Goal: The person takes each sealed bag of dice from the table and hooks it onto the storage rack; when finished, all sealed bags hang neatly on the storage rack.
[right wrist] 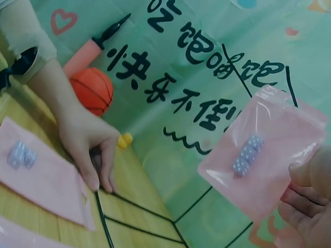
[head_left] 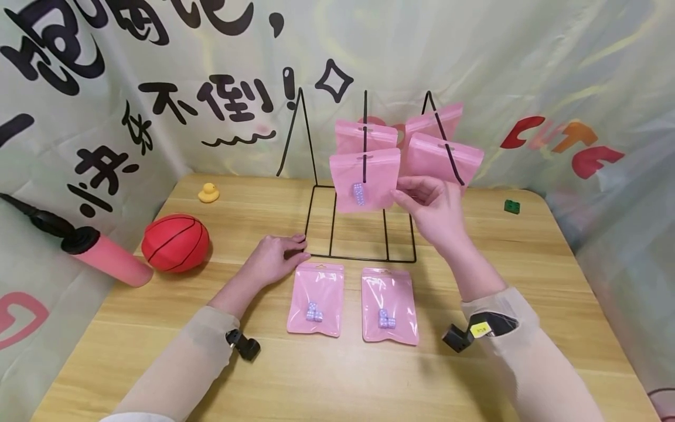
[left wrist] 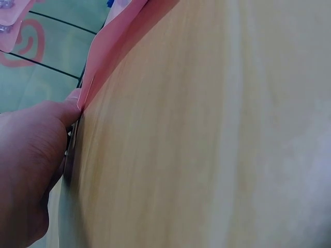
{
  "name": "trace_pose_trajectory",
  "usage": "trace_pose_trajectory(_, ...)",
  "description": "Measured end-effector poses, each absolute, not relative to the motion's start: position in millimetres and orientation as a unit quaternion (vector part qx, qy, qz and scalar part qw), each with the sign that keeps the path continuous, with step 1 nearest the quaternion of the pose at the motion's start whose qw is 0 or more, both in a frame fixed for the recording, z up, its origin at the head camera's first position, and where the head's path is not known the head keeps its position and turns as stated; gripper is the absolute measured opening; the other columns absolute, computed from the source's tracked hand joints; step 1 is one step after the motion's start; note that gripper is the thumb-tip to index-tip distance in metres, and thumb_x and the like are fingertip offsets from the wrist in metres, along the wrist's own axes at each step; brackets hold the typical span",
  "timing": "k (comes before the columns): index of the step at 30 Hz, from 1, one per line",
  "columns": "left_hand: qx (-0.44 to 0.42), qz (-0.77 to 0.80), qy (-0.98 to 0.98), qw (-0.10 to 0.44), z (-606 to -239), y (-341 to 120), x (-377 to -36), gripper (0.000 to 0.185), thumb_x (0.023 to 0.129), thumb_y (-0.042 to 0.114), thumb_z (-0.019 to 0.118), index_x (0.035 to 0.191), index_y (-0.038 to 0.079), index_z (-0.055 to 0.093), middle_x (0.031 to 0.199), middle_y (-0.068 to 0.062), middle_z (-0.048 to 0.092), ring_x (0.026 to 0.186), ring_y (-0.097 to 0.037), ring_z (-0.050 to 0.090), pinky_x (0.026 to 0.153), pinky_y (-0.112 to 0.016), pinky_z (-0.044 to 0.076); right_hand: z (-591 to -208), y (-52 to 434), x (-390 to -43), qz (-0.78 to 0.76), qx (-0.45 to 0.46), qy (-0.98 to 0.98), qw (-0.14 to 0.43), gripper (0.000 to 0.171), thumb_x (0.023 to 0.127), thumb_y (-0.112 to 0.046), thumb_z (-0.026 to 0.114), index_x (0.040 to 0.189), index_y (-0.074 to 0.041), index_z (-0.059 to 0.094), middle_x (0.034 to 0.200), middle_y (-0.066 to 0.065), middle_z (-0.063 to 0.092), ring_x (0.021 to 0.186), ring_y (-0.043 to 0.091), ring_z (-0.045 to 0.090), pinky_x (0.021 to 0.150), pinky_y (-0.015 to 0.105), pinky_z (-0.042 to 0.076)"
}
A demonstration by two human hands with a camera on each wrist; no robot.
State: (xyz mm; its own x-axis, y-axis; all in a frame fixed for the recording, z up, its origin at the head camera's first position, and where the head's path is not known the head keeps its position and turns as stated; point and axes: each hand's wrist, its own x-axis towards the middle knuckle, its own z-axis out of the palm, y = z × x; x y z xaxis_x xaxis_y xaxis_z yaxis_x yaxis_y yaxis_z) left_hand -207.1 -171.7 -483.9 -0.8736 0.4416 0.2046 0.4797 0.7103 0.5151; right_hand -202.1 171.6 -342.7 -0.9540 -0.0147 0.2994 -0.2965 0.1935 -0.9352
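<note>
A pink pouch point(head_left: 364, 179) holding small dice hung on the middle prong of the black wire rack point(head_left: 364, 223). The right hand point(head_left: 429, 208) pinched its lower right corner, steadying it on the prong. The left hand point(head_left: 274, 258) rested with relaxed fingers on the rack's base, bracing it against the desk point(head_left: 527, 281). Two further pouches point(head_left: 352, 302) lay flat in front.

A light wooden table point(head_left: 554, 264) stands against pale green banners point(head_left: 474, 53) printed with black characters.
</note>
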Motion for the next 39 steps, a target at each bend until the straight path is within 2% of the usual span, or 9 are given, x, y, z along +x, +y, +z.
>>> trace_pose_trajectory(5, -0.242, -0.286, -0.927, 0.026, -484, -172, -208, 0.036, 0.099, 0.029, 0.079, 0.124, 0.004, 0.077, 0.139, -0.012, 0.066, 0.129, -0.03, 0.064, 0.112, -0.046, 0.048, -347, 187, -192, 0.596, 0.114, -0.788, 0.104, 0.022, 0.097, 0.002, 0.074, 0.118, 0.01, 0.074, 0.11, 0.019, 0.077, 0.096, 0.011, 0.074, 0.088, 0.021, 0.059)
trace_pose_trajectory(10, -0.244, -0.288, -0.926, 0.02, -483, -171, -208, 0.036, 0.099, 0.029, 0.079, 0.125, 0.003, 0.077, 0.139, -0.013, 0.066, 0.129, -0.029, 0.064, 0.112, -0.046, 0.048, -359, 206, -178, 0.511, 0.145, -0.844, 0.078, 0.02, 0.097, 0.0, 0.076, 0.115, 0.007, 0.076, 0.111, 0.021, 0.077, 0.1, 0.027, 0.076, 0.085, 0.019, 0.059)
trace_pose_trajectory(14, -0.242, -0.289, -0.926, 0.018, -483, -171, -208, 0.037, 0.099, 0.029, 0.079, 0.125, 0.003, 0.077, 0.139, -0.013, 0.066, 0.129, -0.029, 0.064, 0.112, -0.046, 0.048, -378, 221, -176, 0.46, 0.172, -0.87, 0.052, 0.023, 0.096, -0.003, 0.078, 0.117, 0.007, 0.075, 0.114, 0.023, 0.076, 0.106, 0.039, 0.075, 0.091, 0.038, 0.062)
trace_pose_trajectory(18, -0.241, -0.288, -0.927, 0.017, -484, -170, -208, 0.036, 0.099, 0.029, 0.079, 0.125, 0.003, 0.077, 0.139, -0.013, 0.066, 0.129, -0.029, 0.064, 0.111, -0.045, 0.048, -401, 232, -179, 0.408, 0.196, -0.891, 0.045, 0.034, 0.097, -0.007, 0.079, 0.127, 0.008, 0.071, 0.126, 0.026, 0.071, 0.117, 0.046, 0.069, 0.1, 0.056, 0.056)
trace_pose_trajectory(22, -0.243, -0.288, -0.926, 0.017, -485, -171, -208, 0.037, 0.099, 0.029, 0.079, 0.125, 0.003, 0.077, 0.139, -0.013, 0.066, 0.129, -0.029, 0.064, 0.111, -0.045, 0.049, -423, 240, -184, 0.355, 0.203, -0.912, 0.038, 0.045, 0.098, -0.013, 0.079, 0.136, 0.008, 0.066, 0.137, 0.025, 0.066, 0.092, 0.042, 0.073, 0.106, 0.059, 0.051)
trace_pose_trajectory(25, -0.243, -0.289, -0.926, 0.016, -486, -171, -208, 0.037, 0.099, 0.03, 0.079, 0.124, 0.003, 0.077, 0.139, -0.013, 0.066, 0.129, -0.029, 0.064, 0.111, -0.045, 0.048, -436, 243, -187, 0.334, 0.203, -0.92, 0.021, 0.051, 0.099, -0.016, 0.078, 0.141, 0.008, 0.061, 0.142, 0.026, 0.062, 0.072, 0.035, 0.067, 0.107, 0.059, 0.051)
trace_pose_trajectory(29, -0.243, -0.289, -0.926, 0.019, -487, -171, -209, 0.037, 0.099, 0.03, 0.079, 0.124, 0.003, 0.077, 0.138, -0.013, 0.066, 0.129, -0.029, 0.064, 0.111, -0.046, 0.049, -449, 244, -189, 0.312, 0.211, -0.926, 0.009, 0.056, 0.101, -0.02, 0.076, 0.144, 0.01, 0.057, 0.146, 0.027, 0.057, 0.109, 0.041, 0.071, 0.11, 0.06, 0.048)
trace_pose_trajectory(32, -0.244, -0.287, -0.926, 0.023, -487, -171, -209, 0.037, 0.099, 0.031, 0.079, 0.124, 0.004, 0.077, 0.138, -0.012, 0.066, 0.128, -0.029, 0.064, 0.111, -0.045, 0.049, -457, 244, -189, 0.279, 0.221, -0.934, 0.013, 0.057, 0.102, -0.023, 0.074, 0.144, 0.011, 0.057, 0.149, 0.03, 0.055, 0.135, 0.047, 0.055, 0.114, 0.06, 0.043)
trace_pose_trajectory(39, -0.24, -0.284, -0.928, 0.018, -485, -171, -208, 0.037, 0.1, 0.031, 0.078, 0.125, 0.004, 0.077, 0.139, -0.012, 0.066, 0.129, -0.029, 0.064, 0.111, -0.046, 0.049, -471, 242, -187, 0.214, 0.242, -0.946, 0.019, 0.054, 0.106, -0.025, 0.069, 0.142, 0.014, 0.057, 0.153, 0.033, 0.048, 0.139, 0.05, 0.049, 0.114, 0.061, 0.042)
